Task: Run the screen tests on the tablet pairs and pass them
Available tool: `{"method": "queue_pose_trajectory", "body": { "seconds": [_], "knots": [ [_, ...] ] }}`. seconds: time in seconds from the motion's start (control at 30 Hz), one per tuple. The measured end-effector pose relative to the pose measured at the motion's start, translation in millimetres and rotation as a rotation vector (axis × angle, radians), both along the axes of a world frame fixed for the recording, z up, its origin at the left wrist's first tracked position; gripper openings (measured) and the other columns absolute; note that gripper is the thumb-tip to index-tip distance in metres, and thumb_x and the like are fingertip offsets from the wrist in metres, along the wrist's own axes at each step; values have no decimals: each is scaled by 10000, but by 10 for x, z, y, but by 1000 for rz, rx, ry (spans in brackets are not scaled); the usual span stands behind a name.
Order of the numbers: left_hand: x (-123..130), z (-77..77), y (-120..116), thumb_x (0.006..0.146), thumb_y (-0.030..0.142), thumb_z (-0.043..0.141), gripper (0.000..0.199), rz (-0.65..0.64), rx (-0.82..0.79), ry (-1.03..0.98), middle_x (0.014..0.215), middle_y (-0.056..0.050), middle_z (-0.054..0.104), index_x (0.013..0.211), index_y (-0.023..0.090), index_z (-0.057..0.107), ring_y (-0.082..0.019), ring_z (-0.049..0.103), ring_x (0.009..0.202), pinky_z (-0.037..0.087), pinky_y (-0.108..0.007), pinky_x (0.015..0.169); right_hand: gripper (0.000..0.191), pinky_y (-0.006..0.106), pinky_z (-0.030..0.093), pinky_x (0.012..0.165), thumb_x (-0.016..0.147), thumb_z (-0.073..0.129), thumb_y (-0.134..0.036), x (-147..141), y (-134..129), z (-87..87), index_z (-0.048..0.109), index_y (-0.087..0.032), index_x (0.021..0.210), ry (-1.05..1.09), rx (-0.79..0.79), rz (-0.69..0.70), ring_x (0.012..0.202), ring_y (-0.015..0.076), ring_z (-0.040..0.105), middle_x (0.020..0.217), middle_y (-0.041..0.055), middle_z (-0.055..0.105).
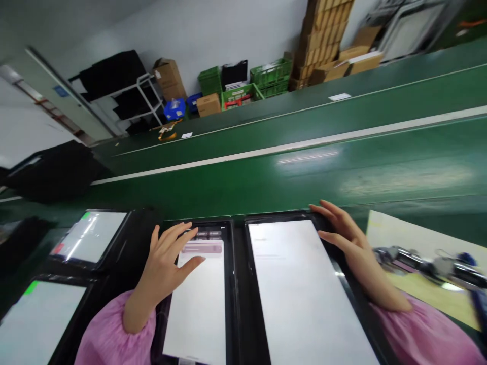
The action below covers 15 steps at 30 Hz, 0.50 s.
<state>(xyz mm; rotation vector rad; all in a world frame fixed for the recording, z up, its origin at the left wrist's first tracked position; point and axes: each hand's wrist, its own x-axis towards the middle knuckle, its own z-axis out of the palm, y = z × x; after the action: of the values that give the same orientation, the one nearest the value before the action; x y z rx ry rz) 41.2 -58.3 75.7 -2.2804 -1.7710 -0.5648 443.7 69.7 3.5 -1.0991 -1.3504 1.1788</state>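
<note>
Two tablets with lit white screens lie side by side in front of me. Over the upper part of the left tablet [201, 304] hovers my left hand [163, 263], its fingers spread and holding nothing; whether a fingertip touches the glass I cannot tell. A pinkish bar and dark icons show near the top of that screen. My right hand [348, 241] rests at the upper right edge of the right tablet [300, 284], fingers apart along the dark rim. That screen is almost blank, with faint lines of text at its upper left.
Two more lit tablets, an upper one [93, 235] and a lower one [41, 317], lie at the left with green corner marks. Paper sheets [426, 243] and shiny metal objects [414, 261] are at the right. Beyond the green belt [243, 185] stand green crates [241, 94] and cardboard boxes [169, 78].
</note>
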Motion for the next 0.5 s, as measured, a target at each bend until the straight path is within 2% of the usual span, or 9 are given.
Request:
{"method": "queue_pose_trajectory", "body": {
  "seconds": [0.13, 0.23, 0.37, 0.5],
  "knots": [
    [-186, 23, -139, 1000, 468, 669, 413, 153, -62, 17, 1477, -132, 663, 1373, 290, 656, -349, 621, 1368, 196, -767, 1261, 653, 524, 544, 1133, 834, 768, -537, 5, 7, 2, 574, -450, 1451, -50, -17, -37, 1436, 359, 559, 1519, -4, 626],
    [-236, -2, -188, 1013, 487, 644, 422, 175, -111, -6, 1503, -144, 640, 1383, 285, 657, -348, 613, 1377, 202, -788, 1251, 643, 541, 564, 1114, 830, 757, -548, -1, 2, 20, 573, -483, 1442, -80, -12, -37, 1445, 382, 546, 1510, -30, 630],
    [-162, 29, -179, 1029, 552, 591, 466, 111, -157, -22, 1534, -147, 611, 1414, 293, 639, -354, 594, 1404, 198, -808, 1243, 632, 557, 579, 1085, 842, 739, -509, -7, -7, 18, 560, -488, 1448, -58, -3, -29, 1443, 392, 546, 1509, -29, 629],
    [79, 84, -120, 1019, 584, 598, 510, -71, -220, 14, 1563, -147, 587, 1455, 319, 610, -346, 566, 1438, 160, -795, 1259, 661, 588, 486, 1179, 863, 727, -413, 27, -22, -7, 523, -465, 1489, -31, 29, 15, 1485, 367, 502, 1548, -4, 595]
  ]
}}
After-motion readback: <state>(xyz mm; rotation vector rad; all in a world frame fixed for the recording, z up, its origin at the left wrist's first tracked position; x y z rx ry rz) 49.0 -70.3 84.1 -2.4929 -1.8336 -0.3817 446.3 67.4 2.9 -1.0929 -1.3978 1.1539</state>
